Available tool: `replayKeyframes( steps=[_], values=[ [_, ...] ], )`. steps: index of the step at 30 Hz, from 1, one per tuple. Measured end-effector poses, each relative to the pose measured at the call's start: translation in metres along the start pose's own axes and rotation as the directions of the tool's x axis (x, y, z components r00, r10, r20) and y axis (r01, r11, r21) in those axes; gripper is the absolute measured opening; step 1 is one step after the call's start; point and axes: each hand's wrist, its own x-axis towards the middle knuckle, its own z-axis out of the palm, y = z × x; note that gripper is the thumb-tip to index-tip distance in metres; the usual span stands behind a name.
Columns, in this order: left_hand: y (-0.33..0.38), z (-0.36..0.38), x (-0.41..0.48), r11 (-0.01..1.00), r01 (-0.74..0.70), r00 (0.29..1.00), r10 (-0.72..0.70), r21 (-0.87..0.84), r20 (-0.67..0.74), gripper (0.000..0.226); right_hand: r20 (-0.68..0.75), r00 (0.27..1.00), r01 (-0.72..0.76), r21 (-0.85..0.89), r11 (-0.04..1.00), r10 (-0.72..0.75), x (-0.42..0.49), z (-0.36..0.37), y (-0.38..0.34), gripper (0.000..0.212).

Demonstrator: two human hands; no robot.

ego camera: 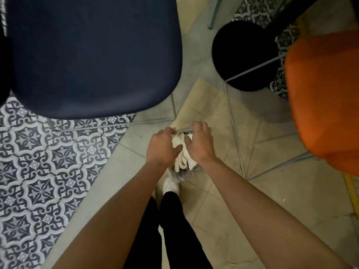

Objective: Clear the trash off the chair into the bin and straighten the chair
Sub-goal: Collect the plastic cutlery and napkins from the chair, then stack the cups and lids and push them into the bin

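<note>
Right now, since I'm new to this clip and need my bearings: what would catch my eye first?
The left hand and right hand together grip a wad of white trash at the centre, above the floor. A big navy chair fills the upper left, its seat bare, and an orange chair juts in at the right edge.

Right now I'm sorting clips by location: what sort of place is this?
Probably a café or eatery: a navy chair, an orange chair, a round black table base and patterned floor tiles. The left hand and right hand grip crumpled white trash.
</note>
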Motion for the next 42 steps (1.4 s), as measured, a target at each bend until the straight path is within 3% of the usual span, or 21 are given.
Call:
replayKeyframes(
  steps=[10, 16, 26, 31, 42],
  values=[
    [0.023, -0.103, 0.018, 0.995, -0.065, 0.970, 0.046, -0.074, -0.240, 0.044, -0.171, 0.981, 0.111, 0.083, 0.990, -0.096, 0.041, -0.063, -0.091, 0.035],
    [0.015, -0.159, 0.060, 0.995, -0.068, 0.942, 0.038, -0.079, -0.334, 0.041, -0.173, 0.976, 0.150, 0.079, 0.985, -0.135, 0.085, -0.071, -0.147, 0.033],
    [-0.025, -0.270, 0.145, 0.999, -0.018, 0.947, 0.003, -0.044, -0.322, 0.040, -0.089, 0.990, 0.122, 0.141, 0.982, -0.110, 0.171, -0.078, -0.257, 0.034],
    [-0.041, -0.312, 0.187, 0.995, 0.088, 0.922, -0.103, -0.057, -0.374, 0.045, -0.046, 0.992, 0.121, 0.160, 0.980, -0.115, 0.204, -0.078, -0.289, 0.036],
    [-0.069, -0.361, 0.257, 0.971, 0.238, 0.872, -0.203, 0.023, -0.446, 0.064, 0.135, 0.962, 0.220, 0.141, 0.965, -0.239, 0.276, -0.062, -0.343, 0.054]
  ],
)
